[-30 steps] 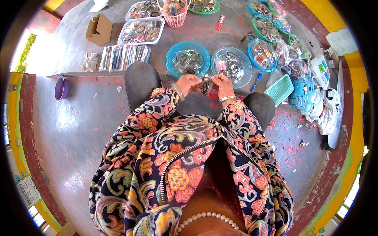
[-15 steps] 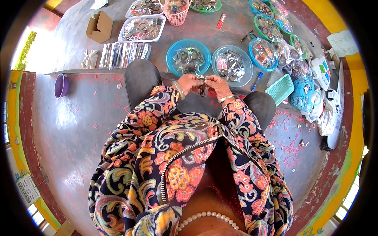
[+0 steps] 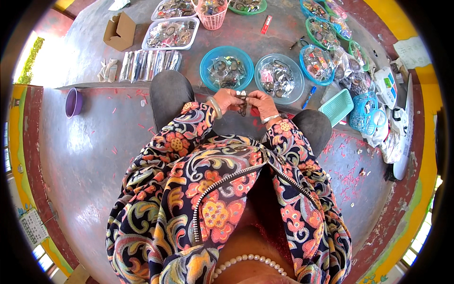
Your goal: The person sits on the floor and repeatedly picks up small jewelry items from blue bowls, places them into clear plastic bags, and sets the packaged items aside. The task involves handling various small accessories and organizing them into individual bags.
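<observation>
My left hand [image 3: 225,100] and my right hand [image 3: 261,103] meet between my knees, fingers pinched from either side on a small dark cord piece [image 3: 243,110]. Its upper end carries a pale, shiny bit, too small to make out, and the dark cord hangs below the fingertips. Just beyond my left hand sits a blue basin [image 3: 203,71] of small clear packets with dark round items. Past my right hand stands a clear bluish bowl [image 3: 300,84] holding similar packets and dark loops.
Left of the basins lie a row of flat plastic-wrapped packets [image 3: 150,65], pale gloves [image 3: 108,70] and a cardboard box [image 3: 119,32]. White trays [image 3: 192,43] and a pink basket [image 3: 213,21] stand behind. Rightward are a blue marker [image 3: 309,97], green basket [image 3: 336,108] and more filled basins.
Both hands stay in nearly the same place. The pale bit at the top of the cord piece shows larger between the fingers, and the hanging cord has shifted slightly.
</observation>
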A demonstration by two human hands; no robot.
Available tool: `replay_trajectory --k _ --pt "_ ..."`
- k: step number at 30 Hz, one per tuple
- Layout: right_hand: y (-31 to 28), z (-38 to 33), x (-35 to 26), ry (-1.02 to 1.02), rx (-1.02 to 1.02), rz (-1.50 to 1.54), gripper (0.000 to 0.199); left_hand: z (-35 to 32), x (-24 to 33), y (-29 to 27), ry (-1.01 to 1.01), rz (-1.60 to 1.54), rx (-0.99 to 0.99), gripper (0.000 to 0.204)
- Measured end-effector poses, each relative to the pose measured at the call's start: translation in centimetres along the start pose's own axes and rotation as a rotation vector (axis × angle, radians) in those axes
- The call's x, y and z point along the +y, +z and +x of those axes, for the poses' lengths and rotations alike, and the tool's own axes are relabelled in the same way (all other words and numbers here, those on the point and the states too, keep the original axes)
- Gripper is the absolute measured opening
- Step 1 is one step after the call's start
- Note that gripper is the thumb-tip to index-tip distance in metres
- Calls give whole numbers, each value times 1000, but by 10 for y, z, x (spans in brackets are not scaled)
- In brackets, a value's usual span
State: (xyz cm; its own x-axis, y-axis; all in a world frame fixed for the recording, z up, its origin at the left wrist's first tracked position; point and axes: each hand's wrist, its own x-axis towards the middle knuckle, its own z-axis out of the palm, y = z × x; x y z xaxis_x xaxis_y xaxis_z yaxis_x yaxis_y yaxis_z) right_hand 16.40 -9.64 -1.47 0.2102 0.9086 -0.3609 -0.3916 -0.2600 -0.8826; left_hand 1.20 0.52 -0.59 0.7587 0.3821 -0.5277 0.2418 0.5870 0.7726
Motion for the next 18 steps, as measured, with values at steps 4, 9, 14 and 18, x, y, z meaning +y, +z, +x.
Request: replay_trajectory --k 4,9,14,18 --pt "-6 3 2 14 0 57 9 -7 12 8 -34 -116 -27 17" --pt "8 -4 -10 1 55 35 12 -4 6 6 38 -193 13 16" --pt "5 -2 -5 -38 181 -2 12 -1 4 5 37 -216 -56 17" --pt "5 -2 -4 -83 214 -30 13 0 4 4 43 -207 -65 17"
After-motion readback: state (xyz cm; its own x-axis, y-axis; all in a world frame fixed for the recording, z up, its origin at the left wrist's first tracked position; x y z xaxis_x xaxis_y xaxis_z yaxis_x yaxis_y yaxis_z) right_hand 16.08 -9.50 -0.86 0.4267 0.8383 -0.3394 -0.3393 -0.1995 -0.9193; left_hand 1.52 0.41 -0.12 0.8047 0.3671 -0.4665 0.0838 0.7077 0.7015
